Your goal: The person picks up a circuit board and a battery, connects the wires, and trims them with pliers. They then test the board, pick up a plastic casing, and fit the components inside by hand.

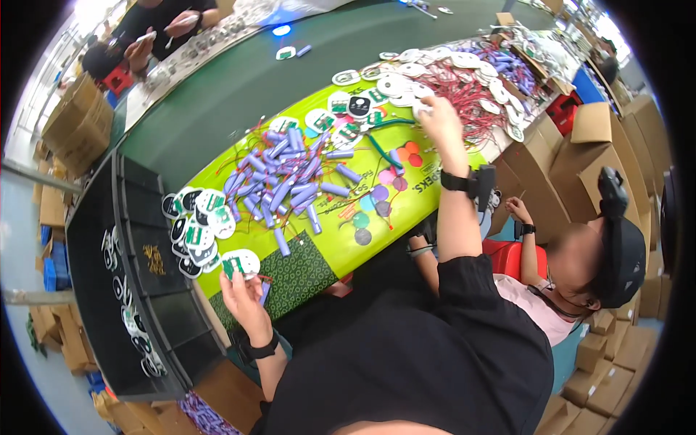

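My left hand [245, 303] grips a white round casing [247, 259] with a green circuit board, above a dark green patterned pad [297, 270]. A purple cylindrical battery [264, 292] with a red wire hangs by its fingers. My right arm stretches to the far side, where my right hand [441, 122] pinches a white disc-shaped cover [421, 109] beside a pile of similar covers [394, 85]; its fingertips are partly hidden. Between the hands, wired purple batteries [286, 177] lie heaped on a lime-green mat [337, 243]. Casings with green boards [199, 235] are stacked left of the heap.
At left, a black divided tray [156, 268] holds rows of casings. Red wires [464, 101] tangle at the far right. A green conveyor belt [232, 80] runs behind the mat. A co-worker in a cap [622, 261] sits at my right, near cardboard boxes [591, 156]; another person works across the belt.
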Motion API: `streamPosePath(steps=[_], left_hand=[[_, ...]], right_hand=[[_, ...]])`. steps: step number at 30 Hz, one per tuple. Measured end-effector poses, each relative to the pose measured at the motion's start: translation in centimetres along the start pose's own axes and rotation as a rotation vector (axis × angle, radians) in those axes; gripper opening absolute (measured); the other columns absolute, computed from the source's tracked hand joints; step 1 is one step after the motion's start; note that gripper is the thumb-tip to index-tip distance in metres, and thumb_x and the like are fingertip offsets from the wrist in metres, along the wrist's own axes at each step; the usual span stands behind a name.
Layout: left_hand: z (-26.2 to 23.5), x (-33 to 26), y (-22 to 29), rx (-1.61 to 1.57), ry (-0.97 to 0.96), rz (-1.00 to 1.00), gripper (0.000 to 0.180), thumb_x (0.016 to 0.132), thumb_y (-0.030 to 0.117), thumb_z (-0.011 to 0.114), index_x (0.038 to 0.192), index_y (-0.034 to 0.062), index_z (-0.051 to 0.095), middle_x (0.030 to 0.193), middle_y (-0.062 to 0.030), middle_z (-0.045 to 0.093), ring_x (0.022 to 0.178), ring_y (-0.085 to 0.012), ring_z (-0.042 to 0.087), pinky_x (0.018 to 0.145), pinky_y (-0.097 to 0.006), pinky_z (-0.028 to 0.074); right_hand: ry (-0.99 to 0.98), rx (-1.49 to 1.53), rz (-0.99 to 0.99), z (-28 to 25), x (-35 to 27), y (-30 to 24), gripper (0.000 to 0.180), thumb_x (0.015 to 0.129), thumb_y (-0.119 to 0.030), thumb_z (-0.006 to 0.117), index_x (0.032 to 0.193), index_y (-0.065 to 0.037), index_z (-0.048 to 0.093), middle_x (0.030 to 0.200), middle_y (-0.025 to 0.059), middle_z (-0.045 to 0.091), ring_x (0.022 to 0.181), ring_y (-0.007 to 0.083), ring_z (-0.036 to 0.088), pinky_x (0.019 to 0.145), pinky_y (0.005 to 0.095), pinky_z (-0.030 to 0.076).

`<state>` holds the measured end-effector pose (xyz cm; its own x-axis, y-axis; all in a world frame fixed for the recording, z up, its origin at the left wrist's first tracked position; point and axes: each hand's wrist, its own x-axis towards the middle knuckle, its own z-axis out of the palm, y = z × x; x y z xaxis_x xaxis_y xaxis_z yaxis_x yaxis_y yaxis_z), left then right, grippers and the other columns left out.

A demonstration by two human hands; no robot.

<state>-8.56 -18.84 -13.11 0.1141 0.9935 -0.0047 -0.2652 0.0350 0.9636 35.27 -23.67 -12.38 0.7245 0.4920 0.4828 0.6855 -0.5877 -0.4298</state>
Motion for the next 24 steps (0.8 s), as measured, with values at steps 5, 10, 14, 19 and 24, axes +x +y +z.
streamPosePath(steps=[5,10,14,19,24], left_hand=[[-0.1,-0.2,-0.1,0.028,0.065,0.013,0.014,0.093,0.021,0.049,0.097,0.0076,0.05,0.067,-0.0012,0.054,0.051,-0.0049,0.044,0.043,-0.018,0.029],[1.0,-0.6,0.2,0.111,0.103,0.041,0.016,0.094,0.022,0.049,0.099,0.0071,0.05,0.067,-0.0002,0.053,0.05,-0.0037,0.043,0.043,-0.017,0.029],[2.2,-0.5,0.1,0.229,0.07,0.064,0.018,0.094,0.022,0.049,0.103,0.0059,0.05,0.067,0.0002,0.053,0.051,-0.0024,0.043,0.044,-0.016,0.029],[4.2,-0.2,0.2,0.253,0.131,0.092,0.021,0.094,0.022,0.05,0.107,0.0047,0.049,0.065,0.0005,0.053,0.05,-0.0027,0.042,0.044,-0.015,0.029],[6.0,0.0,0.2,0.296,0.009,0.049,0.017,0.093,0.02,0.049,0.102,0.0051,0.048,0.063,0.0003,0.052,0.047,-0.0027,0.041,0.044,-0.015,0.03]], right_hand=[[-0.3,0.395,-0.056,0.7,0.5,-0.6,0.022,0.077,-0.014,0.061,0.094,-0.001,0.065,0.087,0.0161,0.065,0.083,0.0258,0.064,0.076,0.0333,0.049],[0.078,0.294,-0.008,0.0,5.2,2.3,0.019,0.076,-0.013,0.062,0.09,0.0,0.065,0.084,0.0168,0.066,0.081,0.0259,0.065,0.073,0.0341,0.05],[-0.015,0.204,-0.037,1.8,10.1,3.9,0.02,0.074,-0.015,0.061,0.087,0.0,0.066,0.083,0.0173,0.066,0.081,0.029,0.064,0.073,0.0365,0.05],[-0.153,0.137,-0.079,4.2,12.5,0.8,0.023,0.074,-0.016,0.058,0.093,-0.006,0.067,0.088,0.0155,0.066,0.088,0.0297,0.062,0.078,0.0386,0.049],[-0.202,0.089,-0.176,7.3,15.0,0.2,0.033,0.074,-0.006,0.054,0.104,-0.011,0.066,0.101,0.0131,0.063,0.093,0.0306,0.061,0.08,0.0382,0.049]])
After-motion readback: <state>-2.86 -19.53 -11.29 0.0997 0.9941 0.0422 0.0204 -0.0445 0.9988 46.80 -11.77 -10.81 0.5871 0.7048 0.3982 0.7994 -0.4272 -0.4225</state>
